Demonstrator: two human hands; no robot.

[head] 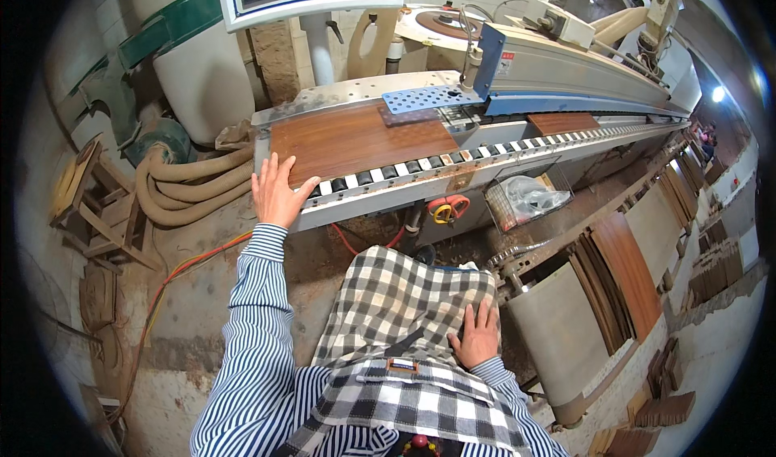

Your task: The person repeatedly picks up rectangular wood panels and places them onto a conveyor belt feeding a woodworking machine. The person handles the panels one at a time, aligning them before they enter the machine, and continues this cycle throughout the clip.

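Observation:
My left hand [279, 190] is spread at the near left corner of a brown wood-grain panel [357, 142], its palm and fingers against or just over the panel's end. The panel lies flat on the infeed of an edge-banding machine, beside a row of black and white rollers [388, 171]. Its far right part runs under a perforated blue plate [424, 99]. Farther along the machine's beam, a second brown panel [564, 123] lies partly under the pressure beam [576, 75]. My right hand [477, 340] rests, fingers apart, on my checked apron [418, 305] and holds nothing.
Scissors [448, 207] and a wire basket [527, 193] with plastic bags hang at the machine's front. Right of me stand a conveyor belt [558, 323] and upright panels [630, 269]. Ribbed hoses [194, 181], a wooden stool [100, 208] and a red cable [200, 252] are leftward.

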